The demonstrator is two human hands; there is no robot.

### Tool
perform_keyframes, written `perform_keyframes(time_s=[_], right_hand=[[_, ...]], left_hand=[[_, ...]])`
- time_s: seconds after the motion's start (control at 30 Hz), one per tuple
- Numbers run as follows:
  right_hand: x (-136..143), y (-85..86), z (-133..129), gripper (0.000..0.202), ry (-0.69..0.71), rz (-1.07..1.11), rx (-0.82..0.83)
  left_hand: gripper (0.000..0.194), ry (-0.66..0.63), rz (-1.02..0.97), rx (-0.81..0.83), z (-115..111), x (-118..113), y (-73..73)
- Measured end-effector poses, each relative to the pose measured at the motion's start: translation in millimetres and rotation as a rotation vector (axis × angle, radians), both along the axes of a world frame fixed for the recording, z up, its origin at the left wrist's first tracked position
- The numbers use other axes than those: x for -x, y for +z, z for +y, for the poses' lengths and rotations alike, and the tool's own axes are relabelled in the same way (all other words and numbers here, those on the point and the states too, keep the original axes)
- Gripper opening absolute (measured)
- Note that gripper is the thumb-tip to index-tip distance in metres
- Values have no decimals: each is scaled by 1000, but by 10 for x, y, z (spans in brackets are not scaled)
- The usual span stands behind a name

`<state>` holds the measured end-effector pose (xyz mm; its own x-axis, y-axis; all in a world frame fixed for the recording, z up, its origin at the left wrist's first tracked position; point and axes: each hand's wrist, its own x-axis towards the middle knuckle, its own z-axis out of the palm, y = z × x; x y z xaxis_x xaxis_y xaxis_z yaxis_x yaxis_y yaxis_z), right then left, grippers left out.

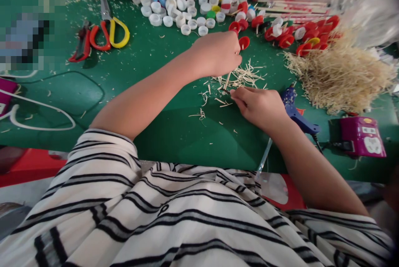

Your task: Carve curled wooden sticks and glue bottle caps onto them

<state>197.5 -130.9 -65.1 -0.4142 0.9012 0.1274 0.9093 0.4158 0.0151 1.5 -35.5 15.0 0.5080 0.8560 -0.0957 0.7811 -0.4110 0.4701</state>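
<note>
My left hand [218, 54] is closed round a thin wooden stick [227, 81], whose lower end points down to the table. A red cap [244, 42] shows at the top of that hand, by the fingers. My right hand [260, 105] pinches a small dark thing [225, 91] beside the stick's lower end; its shape is mostly hidden by the fingers. Thin pale strips [246, 77] lie in a loose heap behind my right hand, with more scraps [201, 114] nearer the front.
Many bottle caps [181, 3] lie at the back, with red capped sticks [311, 36] to their right. Scissors [106, 13] and pliers [81, 42] lie at left. A straw-like pile [346, 74], a blue glue gun [297, 113] and a purple box [363, 136] are at right.
</note>
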Motion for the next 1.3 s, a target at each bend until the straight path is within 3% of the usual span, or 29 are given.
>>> perform_keyframes(time_s=[0.27, 0.57, 1.0, 1.3], right_hand=[[-46, -49, -56, 37, 10, -20, 4], [13, 26, 11, 36, -24, 6, -31], [-36, -25, -21, 37, -11, 61, 35], [-56, -77, -40, 37, 9, 23, -5]], left_hand=[[41, 4, -9, 8, 23, 13, -13], [47, 7, -39, 16, 9, -10, -19], [45, -25, 43, 84, -25, 59, 110], [37, -85, 24, 73, 11, 78, 62]])
